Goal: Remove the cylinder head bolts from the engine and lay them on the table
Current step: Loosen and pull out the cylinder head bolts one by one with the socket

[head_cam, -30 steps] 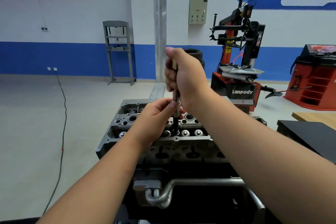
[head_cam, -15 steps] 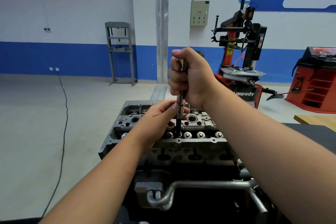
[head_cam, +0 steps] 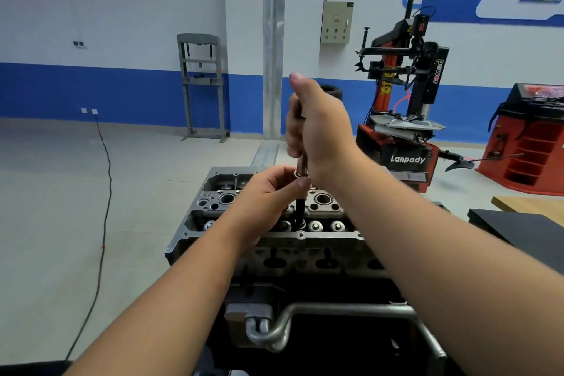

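Gripping an upright metal tool (head_cam: pixel 302 166), the right hand (head_cam: pixel 319 128) wraps its top while the left hand (head_cam: pixel 268 192) pinches its lower collar; its dark shaft drops into the engine (head_cam: pixel 274 241) top, table (head_cam: pixel 518 229) beyond right

Right hand (head_cam: pixel 317 128) gripping upright tool (head_cam: pixel 301 168), left hand (head_cam: pixel 268 195) pinching its shaft, over cylinder head (head_cam: pixel 274 235)

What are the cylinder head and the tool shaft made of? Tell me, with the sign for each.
Cylinder head: probably cast aluminium, going by its matte, pale grey, grainy surface.
Tool shaft: looks like chromed steel at the top, bright and mirror-like; lower part dark, perhaps blackened steel.
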A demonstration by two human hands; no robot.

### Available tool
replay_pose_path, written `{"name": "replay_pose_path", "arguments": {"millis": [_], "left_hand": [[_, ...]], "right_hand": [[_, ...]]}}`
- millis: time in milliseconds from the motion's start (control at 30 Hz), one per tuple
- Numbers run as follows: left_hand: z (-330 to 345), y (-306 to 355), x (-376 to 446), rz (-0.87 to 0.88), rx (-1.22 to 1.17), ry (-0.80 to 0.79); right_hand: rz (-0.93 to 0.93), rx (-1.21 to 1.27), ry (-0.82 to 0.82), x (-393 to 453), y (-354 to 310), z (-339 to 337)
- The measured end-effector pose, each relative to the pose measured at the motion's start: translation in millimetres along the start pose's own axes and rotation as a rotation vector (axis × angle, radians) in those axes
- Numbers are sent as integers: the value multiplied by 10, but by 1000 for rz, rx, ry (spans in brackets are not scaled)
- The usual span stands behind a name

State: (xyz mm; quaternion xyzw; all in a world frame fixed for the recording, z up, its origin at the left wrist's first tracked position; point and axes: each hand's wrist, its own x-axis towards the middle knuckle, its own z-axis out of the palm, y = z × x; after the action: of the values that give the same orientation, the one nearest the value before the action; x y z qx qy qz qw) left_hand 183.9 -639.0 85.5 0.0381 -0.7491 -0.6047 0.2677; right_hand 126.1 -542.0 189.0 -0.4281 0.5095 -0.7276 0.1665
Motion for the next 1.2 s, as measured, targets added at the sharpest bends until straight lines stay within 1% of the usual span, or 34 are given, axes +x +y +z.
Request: {"name": "replay_pose_path", "arguments": {"millis": [67,100,167,367,433,500,533,633,700,733,833,867,900,1000,1067,1133,1200], "left_hand": [[-10,23,-23,-4,-8,-28],[-12,38,-35,-4,-29,-37],[-12,54,-38,-2,-48,-47],[-3,-25,-17,59,-37,1],[8,-31,-18,69,-25,5],[22,-22,-10,73,1,-5],[28,-22,-3,78,13,-9],[39,-9,1,79,-1,7],[37,-20,7,77,-3,30],[30,-31,9,78,-6,49],[8,-36,-4,64,-35,62],[2,-45,-2,58,-25,45],[3,-15,-16,49,-18,23],[-11,-7,-20,36,-24,-39],[-7,2,-26,43,-19,-32],[8,-7,-35,71,-16,2],[22,-17,-23,79,12,38]], "right_hand": [[108,43,-177,58,-65,-96],[140,71,-222,76,-87,-138],[157,116,-224,79,-84,-174],[95,123,-89,8,-22,-85],[53,62,45,-36,-29,-9],[27,-61,211,-76,-45,52],[34,-97,255,-87,-47,70],[34,-92,279,-101,-22,116],[-11,-90,225,-67,-7,122],[2,-82,142,-32,-22,99],[152,-4,-234,74,-128,-64],[188,37,-300,92,-156,-133],[208,75,-320,99,-166,-183],[168,101,-265,66,-122,-181],[137,109,-170,27,-79,-104],[75,66,15,-25,-50,-16],[-50,-93,217,-93,-19,71]]}}
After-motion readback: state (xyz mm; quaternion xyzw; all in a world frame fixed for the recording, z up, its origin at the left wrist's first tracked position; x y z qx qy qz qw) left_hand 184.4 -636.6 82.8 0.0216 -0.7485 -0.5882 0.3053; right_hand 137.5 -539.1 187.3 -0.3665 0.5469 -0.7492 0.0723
